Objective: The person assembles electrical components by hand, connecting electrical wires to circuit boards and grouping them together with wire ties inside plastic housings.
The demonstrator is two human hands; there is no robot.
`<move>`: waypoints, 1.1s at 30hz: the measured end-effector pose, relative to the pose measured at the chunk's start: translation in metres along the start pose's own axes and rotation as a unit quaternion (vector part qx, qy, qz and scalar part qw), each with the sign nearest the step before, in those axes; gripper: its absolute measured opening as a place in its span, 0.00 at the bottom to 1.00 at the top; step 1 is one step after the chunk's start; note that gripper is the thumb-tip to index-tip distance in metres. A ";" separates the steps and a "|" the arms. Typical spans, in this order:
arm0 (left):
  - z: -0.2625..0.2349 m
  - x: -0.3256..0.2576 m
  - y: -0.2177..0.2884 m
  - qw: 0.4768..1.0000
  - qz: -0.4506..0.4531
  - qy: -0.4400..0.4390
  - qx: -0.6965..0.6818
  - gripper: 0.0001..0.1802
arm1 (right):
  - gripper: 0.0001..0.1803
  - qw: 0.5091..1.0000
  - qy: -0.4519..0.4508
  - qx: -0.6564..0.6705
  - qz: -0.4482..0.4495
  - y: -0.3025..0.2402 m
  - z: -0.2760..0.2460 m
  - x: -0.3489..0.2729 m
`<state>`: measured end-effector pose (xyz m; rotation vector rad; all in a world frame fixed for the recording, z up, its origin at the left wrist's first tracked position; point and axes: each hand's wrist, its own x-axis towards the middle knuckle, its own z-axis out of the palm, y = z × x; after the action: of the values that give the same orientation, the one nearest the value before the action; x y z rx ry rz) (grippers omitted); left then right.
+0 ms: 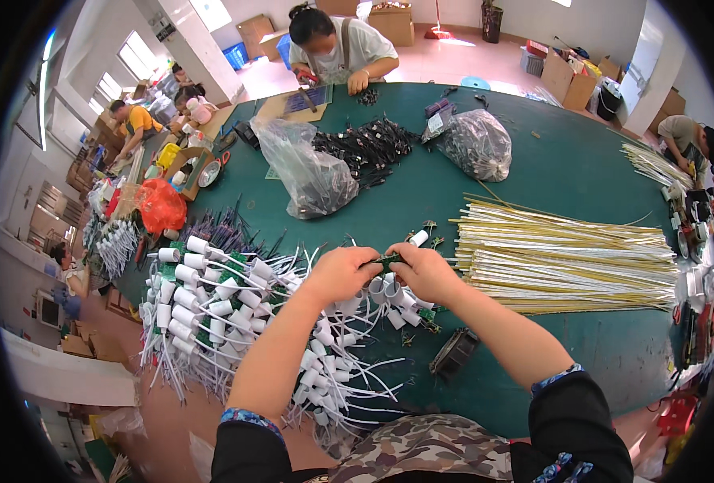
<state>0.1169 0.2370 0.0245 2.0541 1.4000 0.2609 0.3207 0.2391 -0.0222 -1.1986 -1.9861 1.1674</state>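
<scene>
I see my left hand point(339, 274) and right hand point(426, 272) meeting over the green desk point(550, 185), each grip pinched on one small green board point(387, 260) between them. White sockets point(212, 298) lie heaped just below and left; yellow wires point(566, 258) lie right.

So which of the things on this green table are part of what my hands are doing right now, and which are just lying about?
In hand:
- small green part pinched between left hand and right hand
- white capped wires piled beneath the hands

Lying about:
- yellow rods
- clear bags
- black parts
- orange bag
- black block
</scene>
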 end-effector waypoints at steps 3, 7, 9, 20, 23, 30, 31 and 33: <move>0.019 0.002 0.003 0.998 -0.022 0.044 0.025 0.13 | 0.13 0.994 0.080 -0.076 0.013 -0.001 0.019 -0.007; 0.022 -0.001 -0.003 0.999 -0.006 0.007 0.034 0.12 | 0.19 0.997 0.051 -0.049 -0.032 0.001 0.009 -0.014; 0.020 0.000 0.001 0.998 0.016 -0.020 -0.059 0.14 | 0.24 0.995 0.006 -0.030 -0.096 -0.006 0.001 -0.015; 0.020 -0.026 -0.021 0.989 -0.068 0.124 0.039 0.13 | 0.10 0.981 0.189 -0.042 -0.025 -0.003 0.056 -0.011; -0.031 -0.054 0.000 0.987 -0.111 0.105 -0.051 0.11 | 0.11 0.853 0.295 0.419 0.098 0.014 0.021 0.012; -0.039 -0.066 0.001 0.995 -0.029 0.050 -0.077 0.13 | 0.27 0.896 0.179 0.251 0.319 0.131 0.043 0.002; -0.034 -0.067 -0.001 0.997 -0.015 0.046 -0.063 0.13 | 0.27 0.898 0.171 0.251 0.319 0.118 0.046 -0.005; -0.026 -0.067 -0.009 0.997 -0.005 0.007 -0.076 0.17 | 0.32 0.869 0.334 -0.364 0.033 0.082 0.039 -0.025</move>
<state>0.0695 0.1892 0.0512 1.9237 1.3550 0.3665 0.3369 0.2201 -0.1131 -1.7303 -1.8370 -0.0846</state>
